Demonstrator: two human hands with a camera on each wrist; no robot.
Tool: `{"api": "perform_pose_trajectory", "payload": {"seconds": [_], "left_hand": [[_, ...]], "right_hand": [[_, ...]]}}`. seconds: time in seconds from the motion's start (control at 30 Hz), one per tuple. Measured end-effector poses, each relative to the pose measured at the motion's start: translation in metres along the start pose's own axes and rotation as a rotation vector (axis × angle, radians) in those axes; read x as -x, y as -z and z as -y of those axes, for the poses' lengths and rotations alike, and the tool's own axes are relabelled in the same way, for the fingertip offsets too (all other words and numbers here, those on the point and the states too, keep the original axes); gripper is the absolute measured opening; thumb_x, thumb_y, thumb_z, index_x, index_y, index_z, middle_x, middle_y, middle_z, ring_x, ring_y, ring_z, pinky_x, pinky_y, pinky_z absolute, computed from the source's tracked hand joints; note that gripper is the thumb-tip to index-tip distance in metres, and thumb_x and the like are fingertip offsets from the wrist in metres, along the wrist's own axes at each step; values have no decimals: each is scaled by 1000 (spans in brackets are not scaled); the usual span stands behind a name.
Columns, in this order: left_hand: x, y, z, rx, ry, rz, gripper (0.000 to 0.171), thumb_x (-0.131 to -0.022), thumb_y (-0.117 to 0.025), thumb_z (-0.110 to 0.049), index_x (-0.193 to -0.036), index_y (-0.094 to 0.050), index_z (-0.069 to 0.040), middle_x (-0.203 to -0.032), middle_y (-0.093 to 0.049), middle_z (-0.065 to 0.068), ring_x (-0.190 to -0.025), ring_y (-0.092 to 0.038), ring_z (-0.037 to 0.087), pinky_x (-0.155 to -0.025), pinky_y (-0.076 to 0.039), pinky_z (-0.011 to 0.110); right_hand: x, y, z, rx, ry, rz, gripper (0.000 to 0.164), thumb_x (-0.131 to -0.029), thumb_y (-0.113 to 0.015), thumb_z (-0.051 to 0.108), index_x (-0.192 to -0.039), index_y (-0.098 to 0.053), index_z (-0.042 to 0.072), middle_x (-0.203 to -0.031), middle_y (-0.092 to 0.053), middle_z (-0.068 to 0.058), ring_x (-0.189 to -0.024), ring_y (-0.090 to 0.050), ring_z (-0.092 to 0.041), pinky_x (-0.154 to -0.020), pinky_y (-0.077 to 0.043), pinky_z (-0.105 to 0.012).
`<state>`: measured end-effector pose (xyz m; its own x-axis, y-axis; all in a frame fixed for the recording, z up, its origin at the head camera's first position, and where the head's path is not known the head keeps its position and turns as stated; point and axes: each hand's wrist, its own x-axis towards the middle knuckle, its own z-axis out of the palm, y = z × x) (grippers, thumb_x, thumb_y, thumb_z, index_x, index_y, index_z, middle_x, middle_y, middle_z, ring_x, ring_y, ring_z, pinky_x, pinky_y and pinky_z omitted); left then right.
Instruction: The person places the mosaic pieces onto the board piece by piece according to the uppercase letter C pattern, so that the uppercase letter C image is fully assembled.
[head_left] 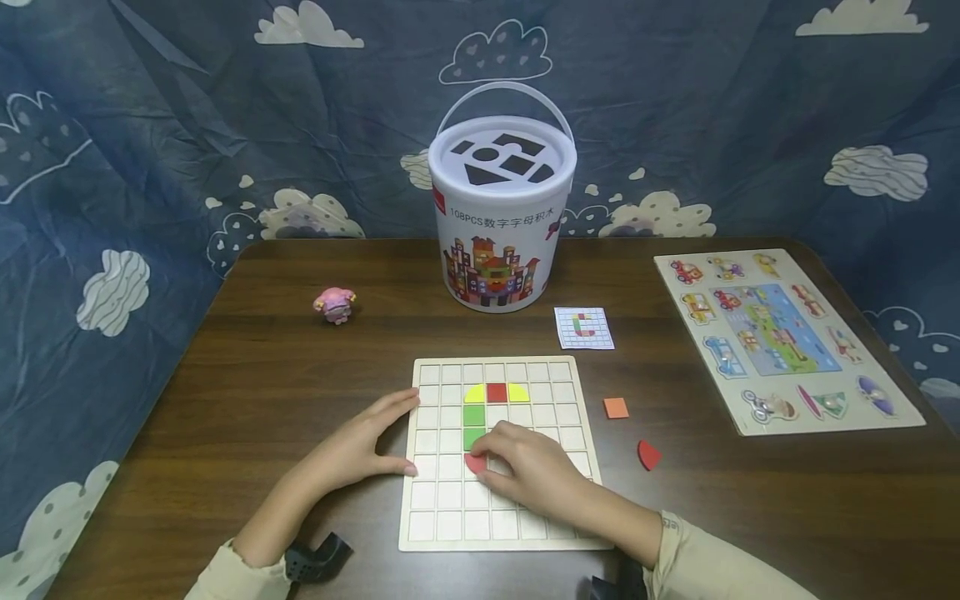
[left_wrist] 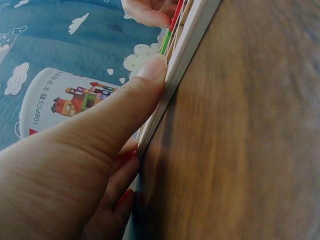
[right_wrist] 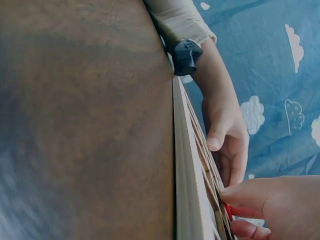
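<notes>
A pale wooden grid board (head_left: 437, 527) lies flat in front of me. My left hand (head_left: 352, 446) steadies its left edge, thumb and fingers spread and touching the rim; the left wrist view shows the thumb pressed against that edge. Over the middle of the grid, my right hand (head_left: 536, 467) pinches a red quarter-circle piece (head_left: 475, 464) between thumb and fingertips, at the square below a green quarter-circle piece (head_left: 472, 439). Above that sit a green square (head_left: 473, 415), two yellow quarter-circle pieces (head_left: 476, 394) and a red square (head_left: 497, 392) between the yellow ones.
Right of the board lie an orange square (head_left: 616, 407) and another red quarter-circle piece (head_left: 648, 455). A small pattern card (head_left: 584, 328) is behind them, near a white lidded bucket (head_left: 495, 225). A picture puzzle board (head_left: 795, 342) lies far right, a pink toy figure (head_left: 335, 305) left.
</notes>
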<state>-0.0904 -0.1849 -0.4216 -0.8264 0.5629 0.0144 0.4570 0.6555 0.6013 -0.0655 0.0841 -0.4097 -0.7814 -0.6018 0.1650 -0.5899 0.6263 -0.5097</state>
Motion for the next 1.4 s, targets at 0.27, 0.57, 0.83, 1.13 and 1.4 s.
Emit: {"api": "perform_pose_trajectory", "payload": {"seconds": [0.27,0.57,0.83,1.13,1.4], "left_hand": [[1,0,1,1,-4,-8,88,-68,-67,-53,-138,-35,-9,-142,-30,4,-125,-33,25,-98,-30,45],[1,0,1,-2,-9,-10,88,-68,-68,-53,-138,-35,-10,-142,-30,3,-125,-34,25,-98,-31,44],[1,0,0,-2,-4,-8,88,-69,-67,-53,-138,-35,-10,-142,-30,2,-125,-34,25,-97,-31,45],[0,0,1,6,-1,-6,88,-68,-67,-53,-139,-35,-11,-142,-30,2,-125,-33,24,-97,-31,45],[1,0,1,2,8,-12,87,-69,-67,-53,-139,-35,-13,-142,-30,0,-125,-33,21,-97,-32,43]], "right_hand": [[2,14,0,-67,-50,133,32,-79,-67,30,-108,-61,17,-101,-54,10,-88,-50,-5,-79,-45,-29],[20,54,-20,-93,-1,-69,42,-76,-72,26,-114,-58,13,-117,-52,3,-109,-46,-15,-90,-38,-42],[47,74,-61,-42,-76,-193,50,-73,-75,18,-118,-54,10,-120,-50,-4,-100,-50,-22,-87,-30,-46],[65,75,-102,-21,-207,-140,51,-75,-73,15,-121,-52,7,-123,-46,-12,-114,-39,-33,-91,-31,-53],[64,76,-106,53,-298,-97,29,-77,-69,5,-105,-59,-1,-105,-54,-15,-100,-50,-33,-85,-39,-49]]}}
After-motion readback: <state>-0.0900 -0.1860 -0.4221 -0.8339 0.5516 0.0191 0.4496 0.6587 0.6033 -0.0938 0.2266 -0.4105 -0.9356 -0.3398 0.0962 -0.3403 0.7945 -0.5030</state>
